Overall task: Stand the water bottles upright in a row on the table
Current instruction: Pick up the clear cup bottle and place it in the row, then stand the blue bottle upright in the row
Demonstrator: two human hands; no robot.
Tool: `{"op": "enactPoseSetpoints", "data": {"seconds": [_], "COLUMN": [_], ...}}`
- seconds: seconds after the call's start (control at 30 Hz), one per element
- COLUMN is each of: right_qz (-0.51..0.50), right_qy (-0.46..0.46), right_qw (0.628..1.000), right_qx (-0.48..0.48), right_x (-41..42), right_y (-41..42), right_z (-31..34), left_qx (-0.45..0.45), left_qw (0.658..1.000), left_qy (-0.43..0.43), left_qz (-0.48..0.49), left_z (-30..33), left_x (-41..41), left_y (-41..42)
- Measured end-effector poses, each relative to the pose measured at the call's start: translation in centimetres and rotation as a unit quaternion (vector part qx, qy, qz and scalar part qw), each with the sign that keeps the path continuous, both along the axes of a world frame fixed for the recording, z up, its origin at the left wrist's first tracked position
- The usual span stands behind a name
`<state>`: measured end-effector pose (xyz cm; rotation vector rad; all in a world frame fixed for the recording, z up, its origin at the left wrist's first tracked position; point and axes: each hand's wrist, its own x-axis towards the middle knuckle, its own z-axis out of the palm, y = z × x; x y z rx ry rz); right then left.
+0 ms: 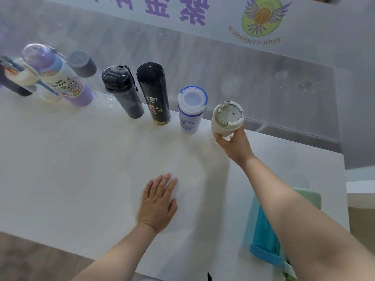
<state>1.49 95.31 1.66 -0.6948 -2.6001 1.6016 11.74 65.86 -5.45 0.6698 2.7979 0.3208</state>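
Note:
My right hand [235, 146] grips a cream bottle [226, 118] from below, holding it upright at the right end of a row along the far table edge. To its left stand a white bottle with a blue rim [190, 113], a tall black flask [154, 94], a dark grey sports bottle [121, 92] and a purple and white bottle [60, 78]. A teal bottle [263, 232] lies on its side near the front right, partly hidden by my right forearm. My left hand [158, 201] rests flat on the white table [71, 163], fingers spread.
Further bottles crowd the far left, among them a dark one [12, 82] and a cream one with a handle [22, 75]. A glass pane [263, 82] with mirrored lettering stands directly behind the row. The table's right edge lies past the teal bottle.

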Motion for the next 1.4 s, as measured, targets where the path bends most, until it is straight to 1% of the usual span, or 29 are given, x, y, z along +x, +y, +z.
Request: {"op": "enactPoseSetpoints", "data": {"seconds": [0.17,0.33,0.53,0.7,0.83,0.9,1.0,1.07,1.13,1.2,1.3,1.37,1.4], "right_qz": [0.022,0.015,0.036,0.095,0.182,0.236,0.31,0.352,0.396,0.427,0.451,0.445,0.437], "right_qy": [-0.034,-0.076,-0.076,-0.079,-0.089,-0.087,-0.108,-0.134,-0.171,-0.181,-0.184,-0.175,-0.156], "right_qw": [0.999,0.996,0.991,0.976,0.943,0.915,0.863,0.842,0.811,0.786,0.762,0.759,0.764], "right_qx": [0.023,0.046,0.106,0.179,0.262,0.317,0.383,0.387,0.396,0.408,0.427,0.441,0.449], "right_x": [0.7,4.2,12.3,19.2,23.0,24.2,25.2,25.5,25.6,25.5,25.4,25.6,25.8], "right_y": [0.4,1.1,1.7,2.3,3.8,4.4,5.2,5.5,6.0,6.3,6.7,6.6,6.5], "right_z": [0.4,1.2,2.7,3.2,2.5,1.9,1.7,2.3,3.0,3.6,3.8,3.1,2.5], "left_qx": [-0.001,-0.005,-0.011,-0.006,-0.013,-0.015,-0.012,-0.012,-0.014,-0.013,-0.008,-0.006,-0.005], "left_qw": [1.0,1.0,1.0,0.999,0.999,0.999,0.999,0.999,0.999,0.999,0.999,0.999,0.999], "left_qy": [-0.002,-0.009,-0.004,0.006,0.018,0.023,0.026,0.028,0.029,0.032,0.032,0.032,0.032], "left_qz": [0.0,0.005,0.019,0.034,0.026,0.027,0.033,0.036,0.038,0.038,0.039,0.04,0.04], "left_z": [0.2,0.4,0.6,0.1,-0.2,-0.3,-0.1,-0.1,-0.1,-0.1,-0.1,-0.1,-0.1], "left_x": [0.0,-0.1,0.8,2.1,2.4,2.5,2.6,2.5,2.5,2.5,2.5,2.6,2.6], "left_y": [0.0,0.1,0.9,1.5,1.5,1.5,1.7,1.8,1.8,1.8,1.8,1.8,1.8]}}
